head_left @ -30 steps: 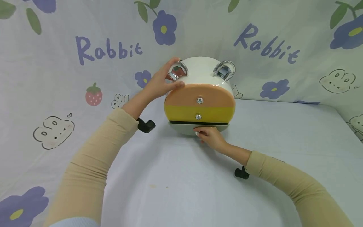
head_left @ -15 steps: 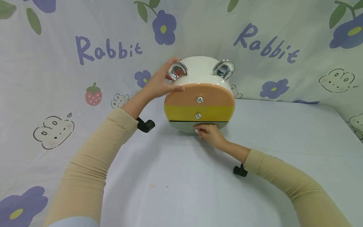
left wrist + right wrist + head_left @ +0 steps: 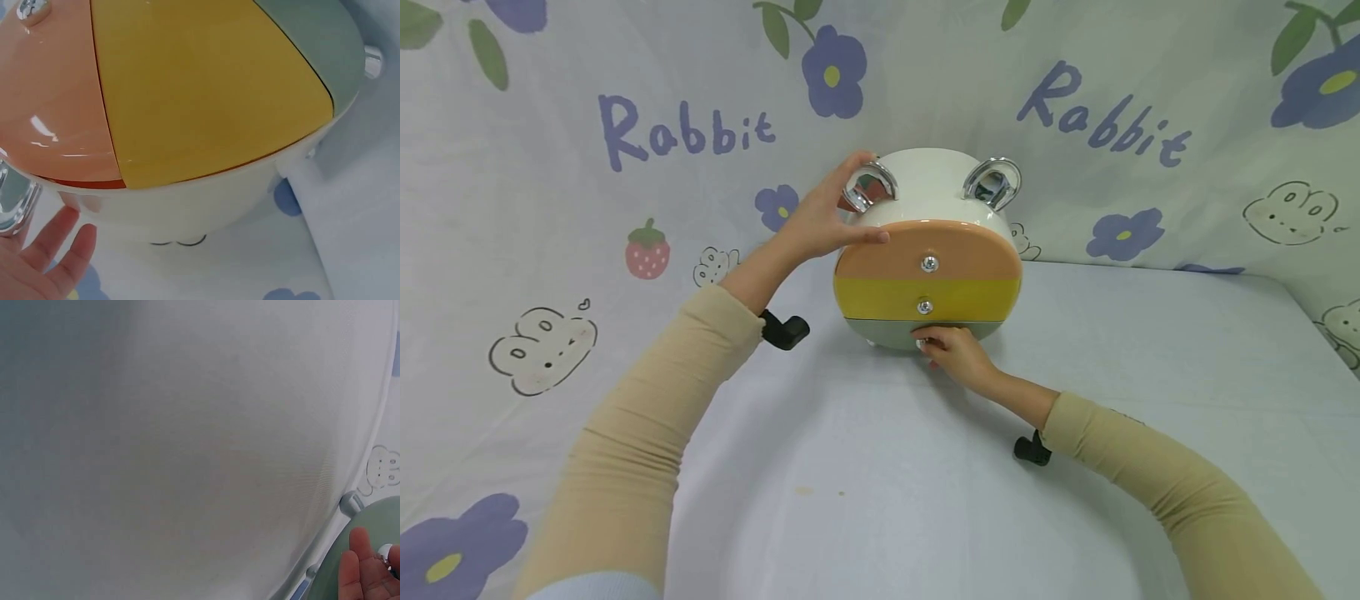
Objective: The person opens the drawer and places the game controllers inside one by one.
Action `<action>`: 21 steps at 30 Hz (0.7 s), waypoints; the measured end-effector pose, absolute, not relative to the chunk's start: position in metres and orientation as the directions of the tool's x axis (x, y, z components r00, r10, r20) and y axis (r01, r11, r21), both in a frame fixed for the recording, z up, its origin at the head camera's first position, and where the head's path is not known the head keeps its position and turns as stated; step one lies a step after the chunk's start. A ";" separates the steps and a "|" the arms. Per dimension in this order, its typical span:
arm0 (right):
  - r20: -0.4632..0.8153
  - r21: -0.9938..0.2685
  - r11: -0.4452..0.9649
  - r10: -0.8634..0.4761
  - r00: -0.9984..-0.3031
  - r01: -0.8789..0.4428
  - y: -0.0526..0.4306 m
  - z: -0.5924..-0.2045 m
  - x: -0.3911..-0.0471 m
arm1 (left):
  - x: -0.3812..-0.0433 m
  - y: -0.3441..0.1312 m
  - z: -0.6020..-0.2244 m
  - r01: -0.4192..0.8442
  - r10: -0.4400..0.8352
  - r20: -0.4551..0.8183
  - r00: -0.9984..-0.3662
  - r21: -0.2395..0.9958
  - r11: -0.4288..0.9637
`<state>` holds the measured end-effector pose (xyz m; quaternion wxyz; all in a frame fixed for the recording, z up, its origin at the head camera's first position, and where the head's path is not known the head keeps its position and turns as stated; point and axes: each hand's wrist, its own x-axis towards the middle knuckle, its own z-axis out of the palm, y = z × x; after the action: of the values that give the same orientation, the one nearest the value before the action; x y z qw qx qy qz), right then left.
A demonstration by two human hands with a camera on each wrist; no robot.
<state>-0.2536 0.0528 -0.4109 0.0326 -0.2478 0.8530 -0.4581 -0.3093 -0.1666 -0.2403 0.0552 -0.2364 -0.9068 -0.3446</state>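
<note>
A small rounded drawer cabinet point(image 3: 928, 183) stands on the table, with a glossy white body and orange, yellow and green drawer fronts. My left hand point(image 3: 816, 225) holds its upper left side, thumb lying on the front edge and fingers around the left chrome ear point(image 3: 891, 185). Two of those fingers point(image 3: 75, 256) reach the white side in the left wrist view. Low on the front, my right hand point(image 3: 958, 354) pinches the knob point(image 3: 385, 550) of the green bottom drawer point(image 3: 887, 335), which sits flush under the yellow drawer point(image 3: 880, 300). The pinching fingers partly cover the knob.
A white cloth covers the table point(image 3: 880, 467). Behind it hangs a printed backdrop point(image 3: 700, 50) with flowers and rabbits. The right chrome ear point(image 3: 1011, 187) sticks out from the cabinet top. Black wrist mounts point(image 3: 786, 332) project below both forearms.
The green bottom drawer has moved inward, and the dark gap above it has closed. My right hand has travelled slightly forward with the knob. The left hand has stayed at the upper left side.
</note>
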 end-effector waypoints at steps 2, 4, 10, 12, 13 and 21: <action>0.169 -0.798 0.458 -0.451 -0.876 -0.390 0.052 -0.411 -0.254 | -0.309 -0.166 -0.240 0.471 0.393 0.266 -0.880 0.597 0.650; 0.173 -0.795 0.459 -0.453 -0.874 -0.396 0.052 -0.411 -0.254 | -0.309 -0.166 -0.240 0.472 0.394 0.267 -0.880 0.595 0.650; 0.186 -0.781 0.474 -0.445 -0.876 -0.407 0.051 -0.413 -0.254 | -0.310 -0.166 -0.240 0.466 0.394 0.257 -0.882 0.590 0.659; 0.196 -0.765 0.489 -0.444 -0.874 -0.420 0.050 -0.412 -0.254 | -0.310 -0.166 -0.240 0.467 0.395 0.256 -0.882 0.589 0.659; 0.200 -0.754 0.499 -0.444 -0.873 -0.427 0.050 -0.412 -0.254 | -0.310 -0.166 -0.240 0.468 0.397 0.257 -0.881 0.588 0.659; 0.205 -0.715 0.539 -0.447 -0.871 -0.445 0.048 -0.411 -0.253 | -0.309 -0.167 -0.240 0.466 0.397 0.253 -0.882 0.588 0.661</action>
<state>-0.2533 0.0475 -0.4109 0.0013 -0.2544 0.8773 -0.4070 -0.3094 -0.1669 -0.2402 0.0513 -0.2374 -0.9098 -0.3366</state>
